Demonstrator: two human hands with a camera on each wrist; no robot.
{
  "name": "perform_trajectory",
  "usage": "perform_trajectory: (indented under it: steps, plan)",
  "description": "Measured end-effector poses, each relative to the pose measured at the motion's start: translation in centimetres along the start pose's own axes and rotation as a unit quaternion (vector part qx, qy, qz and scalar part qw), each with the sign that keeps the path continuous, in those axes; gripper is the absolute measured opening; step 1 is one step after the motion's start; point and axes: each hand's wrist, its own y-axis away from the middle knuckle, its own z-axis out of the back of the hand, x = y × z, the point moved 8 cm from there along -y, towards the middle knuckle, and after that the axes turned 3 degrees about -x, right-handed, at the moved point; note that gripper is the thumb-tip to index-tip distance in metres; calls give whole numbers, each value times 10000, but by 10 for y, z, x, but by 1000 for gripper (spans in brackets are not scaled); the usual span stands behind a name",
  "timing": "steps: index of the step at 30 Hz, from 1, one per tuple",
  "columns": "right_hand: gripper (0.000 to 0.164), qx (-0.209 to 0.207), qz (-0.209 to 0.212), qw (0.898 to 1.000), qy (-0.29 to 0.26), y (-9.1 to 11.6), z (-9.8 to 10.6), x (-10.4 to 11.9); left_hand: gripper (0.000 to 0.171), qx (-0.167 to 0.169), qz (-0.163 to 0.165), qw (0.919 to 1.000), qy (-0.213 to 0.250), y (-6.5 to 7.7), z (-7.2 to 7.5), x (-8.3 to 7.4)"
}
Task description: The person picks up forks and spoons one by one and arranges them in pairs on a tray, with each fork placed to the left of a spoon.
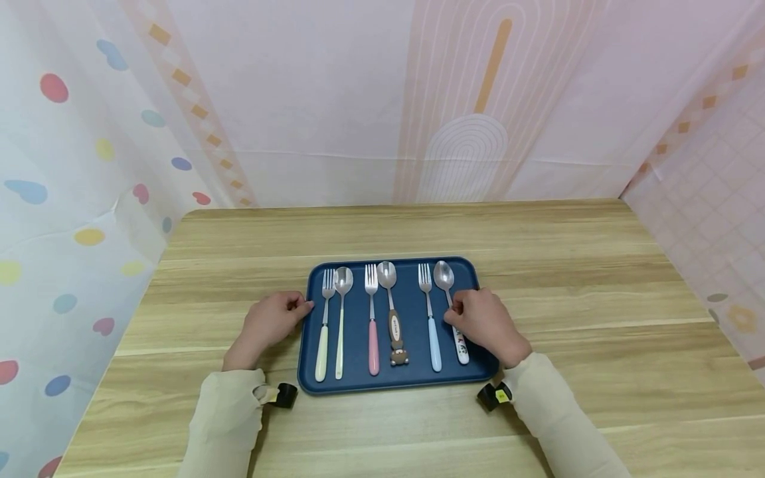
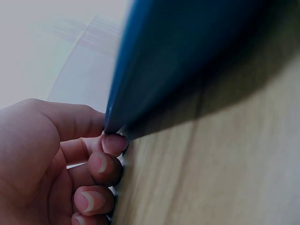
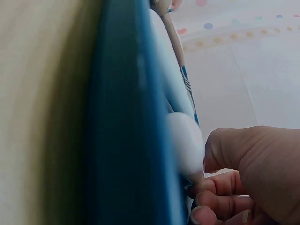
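A dark blue tray (image 1: 352, 383) lies on the wooden table with three forks and three spoons in it. My left hand (image 1: 273, 323) pinches its left rim, thumb above and index finger beneath, as the left wrist view shows. At the right side, my right hand (image 1: 485, 323) has thumb and fingertips around the handle of the spoon with a white patterned handle (image 1: 461, 348); that spoon still lies in the tray. Beside it is the fork with a light blue handle (image 1: 434, 345). In the right wrist view the white handle end (image 3: 185, 140) shows close to my fingers.
A pink-handled fork (image 1: 373, 348) and a brown bear-handled spoon (image 1: 394, 328) lie mid-tray. Further left are a pale yellow-handled fork (image 1: 321, 355) and a slim spoon (image 1: 340, 345). Patterned curtains (image 1: 329, 99) hang behind the table (image 1: 574, 299).
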Motion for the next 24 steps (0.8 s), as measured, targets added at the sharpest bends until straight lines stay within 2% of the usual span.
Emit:
perform_trajectory:
  steps: [24]
  plan:
    - [20,-22,65,10000,34,-1,-6,0,34,-25,67,10000,-6,0,2,-2]
